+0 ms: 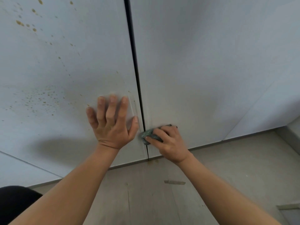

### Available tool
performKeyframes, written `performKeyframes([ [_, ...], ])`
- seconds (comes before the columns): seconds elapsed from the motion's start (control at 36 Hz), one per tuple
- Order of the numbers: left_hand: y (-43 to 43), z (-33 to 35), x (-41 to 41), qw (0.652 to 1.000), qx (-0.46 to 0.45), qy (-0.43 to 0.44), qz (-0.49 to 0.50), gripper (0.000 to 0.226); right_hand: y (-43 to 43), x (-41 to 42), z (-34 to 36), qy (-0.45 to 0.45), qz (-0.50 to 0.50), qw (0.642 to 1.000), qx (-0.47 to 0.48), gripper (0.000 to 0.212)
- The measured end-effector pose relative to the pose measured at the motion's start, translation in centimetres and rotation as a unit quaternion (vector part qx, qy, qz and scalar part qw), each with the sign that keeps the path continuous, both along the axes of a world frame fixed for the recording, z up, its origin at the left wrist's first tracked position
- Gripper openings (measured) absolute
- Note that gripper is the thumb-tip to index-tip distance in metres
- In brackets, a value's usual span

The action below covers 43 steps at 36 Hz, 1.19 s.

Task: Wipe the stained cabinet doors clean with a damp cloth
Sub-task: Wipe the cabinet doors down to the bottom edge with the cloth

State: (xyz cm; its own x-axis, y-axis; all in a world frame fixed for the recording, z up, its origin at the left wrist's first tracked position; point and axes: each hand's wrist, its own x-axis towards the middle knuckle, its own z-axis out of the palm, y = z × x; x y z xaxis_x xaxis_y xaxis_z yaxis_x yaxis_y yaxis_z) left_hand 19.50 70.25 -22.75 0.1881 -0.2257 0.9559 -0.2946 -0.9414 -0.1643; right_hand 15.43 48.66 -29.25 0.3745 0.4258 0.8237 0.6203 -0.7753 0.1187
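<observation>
Two pale grey cabinet doors fill the view, split by a dark vertical gap. The left door (61, 65) carries several brown splatter stains (39, 98) at its upper left and middle left. No stains show on the right door (203, 65). My left hand (112, 124) presses flat on the left door near the gap, fingers spread and straight. My right hand (168, 142) grips a bunched grey-green cloth (148, 135) and holds it against the lower left corner of the right door, right at the gap.
Light wood-look floor (162, 200) lies below the doors, with a strip of tape (174, 182) on it. A small brown mark sits on the floor under the door gap. A dark shape (16, 202), probably my clothing, fills the bottom left corner.
</observation>
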Motion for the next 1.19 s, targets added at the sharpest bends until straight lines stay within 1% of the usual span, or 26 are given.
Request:
performKeyframes([
  [0.06,0.0,0.1,-0.2,1.0,0.002,0.001,-0.004,0.09,-0.1,-0.6,-0.8,0.035,-0.006,0.999,0.017,0.014],
  [0.14,0.1,0.2,-0.3,1.0,0.005,0.006,-0.006,0.091,0.3,-1.6,0.4,0.042,-0.03,0.99,0.129,0.018],
  [0.19,0.0,0.1,-0.3,1.0,0.004,0.004,-0.008,0.091,0.1,-2.1,2.8,0.008,-0.056,0.973,0.225,0.035],
  [0.22,0.0,0.1,-0.2,1.0,0.003,0.001,-0.006,0.091,-0.4,-2.2,4.4,-0.018,-0.059,0.963,0.262,0.039],
  [0.25,0.0,0.1,0.0,1.0,0.002,-0.002,-0.003,0.091,-1.2,-2.1,5.9,-0.04,-0.06,0.956,0.286,0.035],
  [0.28,-0.1,0.0,0.0,1.0,-0.001,-0.004,-0.003,0.091,-2.3,-2.0,7.3,-0.063,-0.065,0.952,0.291,0.025],
  [0.31,-0.2,0.1,0.1,1.0,-0.002,-0.006,-0.002,0.091,-3.6,-1.5,8.8,-0.084,-0.076,0.95,0.291,0.018],
  [0.39,-0.2,0.1,0.1,1.0,-0.007,-0.003,-0.004,0.091,-6.7,0.3,11.4,-0.102,-0.108,0.95,0.274,0.028],
  [0.47,-0.1,-0.1,-0.1,1.0,-0.008,0.001,-0.006,0.09,-7.0,1.4,11.1,-0.107,-0.136,0.951,0.255,0.036],
  [0.58,-0.2,0.1,-0.3,1.0,-0.008,0.003,-0.003,0.088,-5.7,1.2,6.4,-0.079,-0.157,0.957,0.229,0.027],
  [0.67,-0.2,0.1,-0.2,1.0,-0.008,0.001,-0.003,0.089,-4.7,0.2,1.2,-0.026,-0.168,0.973,0.159,0.028],
  [0.72,-0.2,0.1,-0.2,1.0,-0.006,-0.005,0.0,0.09,-4.6,-0.3,-0.5,-0.006,-0.159,0.979,0.124,0.028],
  [0.75,-0.1,0.1,-0.1,1.0,-0.004,-0.005,0.0,0.09,-4.8,-0.3,-0.5,-0.001,-0.155,0.98,0.121,0.028],
  [0.78,-0.1,0.1,-0.2,1.0,-0.003,-0.007,-0.003,0.09,-4.8,-0.4,0.0,-0.003,-0.149,0.98,0.131,0.028],
  [0.83,-0.1,0.0,-0.1,1.0,0.0,-0.01,-0.005,0.089,-4.8,-0.5,1.9,-0.022,-0.137,0.974,0.18,0.025],
  [0.92,-0.2,-0.1,0.0,1.0,0.003,-0.015,-0.003,0.089,-4.8,-0.1,5.6,-0.071,-0.121,0.957,0.253,0.019],
  [0.97,-0.1,0.0,0.0,1.0,0.004,-0.014,0.0,0.09,-4.8,0.5,6.7,-0.077,-0.125,0.955,0.257,0.023],
  [1.06,0.0,0.0,-0.1,1.0,0.003,-0.011,-0.001,0.089,-4.8,0.6,4.1,-0.071,-0.145,0.97,0.184,0.024],
  [1.11,0.0,0.0,-0.2,1.0,0.004,-0.008,-0.001,0.09,-5.0,0.0,0.9,-0.041,-0.153,0.978,0.134,0.025],
  [1.19,0.1,0.0,-0.3,1.0,0.005,0.0,-0.005,0.09,-5.5,-1.1,-1.8,0.026,-0.161,0.979,0.119,0.029],
])
